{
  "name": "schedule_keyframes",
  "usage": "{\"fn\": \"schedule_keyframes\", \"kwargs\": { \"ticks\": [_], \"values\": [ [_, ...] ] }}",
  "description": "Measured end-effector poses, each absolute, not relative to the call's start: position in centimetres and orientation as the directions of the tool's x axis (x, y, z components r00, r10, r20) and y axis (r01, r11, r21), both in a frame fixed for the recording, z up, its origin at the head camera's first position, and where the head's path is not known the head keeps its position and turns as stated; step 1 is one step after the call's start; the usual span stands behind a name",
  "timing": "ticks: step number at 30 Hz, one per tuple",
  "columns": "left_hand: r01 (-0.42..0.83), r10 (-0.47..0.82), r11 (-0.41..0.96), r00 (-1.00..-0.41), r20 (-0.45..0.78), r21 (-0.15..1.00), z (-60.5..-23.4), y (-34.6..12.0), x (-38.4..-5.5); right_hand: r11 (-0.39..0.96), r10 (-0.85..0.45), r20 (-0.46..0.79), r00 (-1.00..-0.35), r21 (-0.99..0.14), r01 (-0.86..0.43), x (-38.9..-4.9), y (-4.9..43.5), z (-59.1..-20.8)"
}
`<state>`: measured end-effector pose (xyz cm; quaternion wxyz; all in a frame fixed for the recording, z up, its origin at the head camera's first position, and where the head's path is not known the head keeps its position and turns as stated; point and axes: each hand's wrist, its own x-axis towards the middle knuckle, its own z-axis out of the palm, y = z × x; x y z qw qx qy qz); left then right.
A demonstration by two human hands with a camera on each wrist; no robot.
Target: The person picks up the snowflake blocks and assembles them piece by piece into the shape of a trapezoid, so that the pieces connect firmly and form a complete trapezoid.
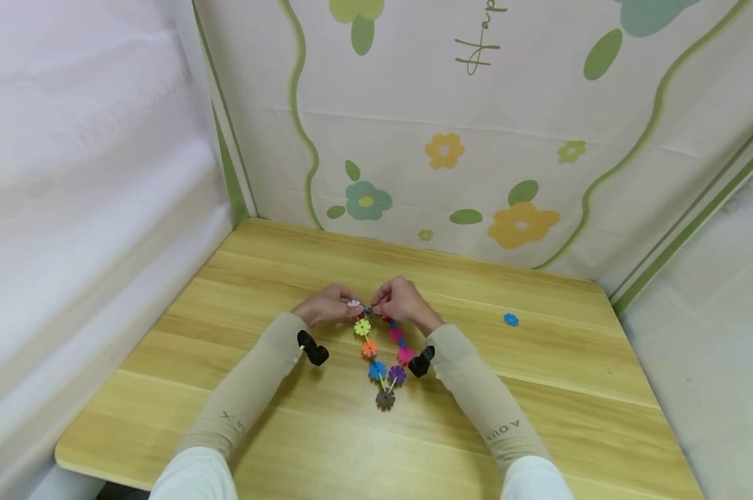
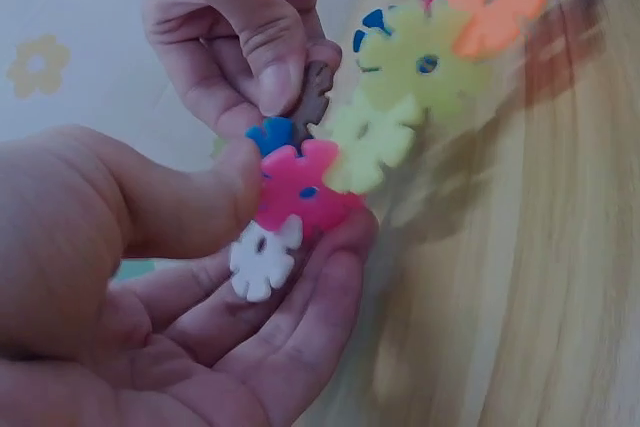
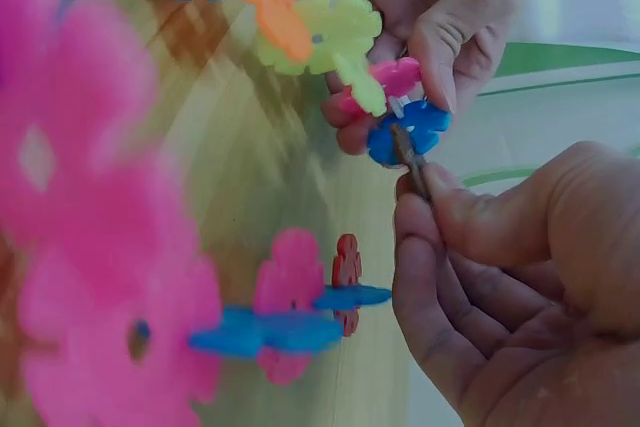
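A chain of interlocking plastic snowflake discs lies in a narrow loop between both hands. My left hand [image 1: 327, 305] pinches a pink disc [image 2: 300, 187] between thumb and fingers, with a white disc [image 2: 263, 262] joined to it. A blue disc [image 3: 425, 127] sticks out beside the pink one. In my right hand [image 1: 404, 304], thumb and fingertips grip a brown disc [image 3: 410, 162] edge-on, its edge right at the blue disc. Yellow-green discs [image 1: 362, 327] and an orange disc [image 1: 369, 348] run down from the left hand. The chain's right side ends in a red disc [image 3: 347, 282] near the right hand.
Another brown disc [image 1: 385, 398] forms the near tip of the loop, beside a purple disc [image 1: 398, 375]. A loose blue disc [image 1: 511, 319] lies to the right on the wooden table [image 1: 576, 430]. Flower-patterned cloth [image 1: 401, 90] hangs behind the table.
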<state>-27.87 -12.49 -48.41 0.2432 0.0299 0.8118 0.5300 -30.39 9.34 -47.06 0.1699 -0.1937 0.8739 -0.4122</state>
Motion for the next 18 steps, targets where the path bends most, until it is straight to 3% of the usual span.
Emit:
{"fn": "schedule_keyframes", "kwargs": {
  "ticks": [13,18],
  "values": [
    [-0.138,0.427,0.445,-0.836,-0.344,0.885,-47.6,-12.6,-28.1,0.613,-0.598,-0.106,-0.794,-0.699,-0.369,-30.7,10.8,-46.7],
    [-0.139,0.43,0.462,-0.828,-0.359,0.876,-47.1,-12.8,-27.9,0.64,-0.59,-0.065,-0.805,-0.645,-0.418,-31.2,13.4,-45.5]
  ]
}}
